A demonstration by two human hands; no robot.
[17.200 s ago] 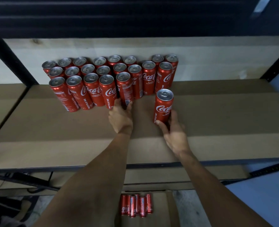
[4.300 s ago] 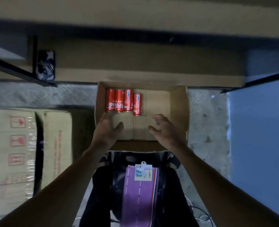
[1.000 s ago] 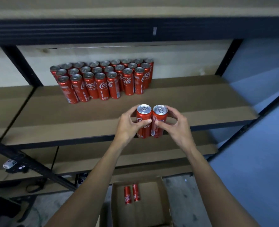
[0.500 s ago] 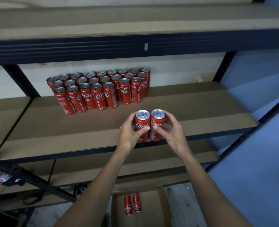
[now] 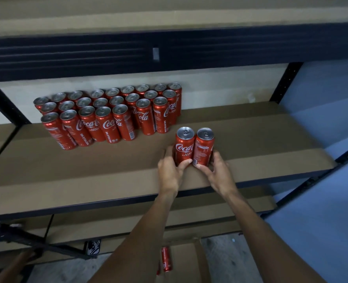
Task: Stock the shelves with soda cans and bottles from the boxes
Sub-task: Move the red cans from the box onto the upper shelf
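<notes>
2-handed, has just lowered cans point(image 5: 185, 149) onto shelf point(image 5: 107, 166), 4 o'clock of stocked block point(image 5: 107, 121); left hand point(image 5: 170, 173), right hand point(image 5: 218, 173) fingers point(image 5: 186, 162) pinching them; release due.

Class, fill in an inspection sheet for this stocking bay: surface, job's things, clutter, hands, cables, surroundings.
Surface: brown shelf board.
Job's things: block of upright red cans at back left; a can lying in the box below.
Clutter: small dark object on the floor.
Hands: left hand grips the left can, right hand grips the right can, near the front.
Cables: thin dark line under the shelf, possibly a cable.
Surroundings: dark upper beam, blue wall.
</notes>
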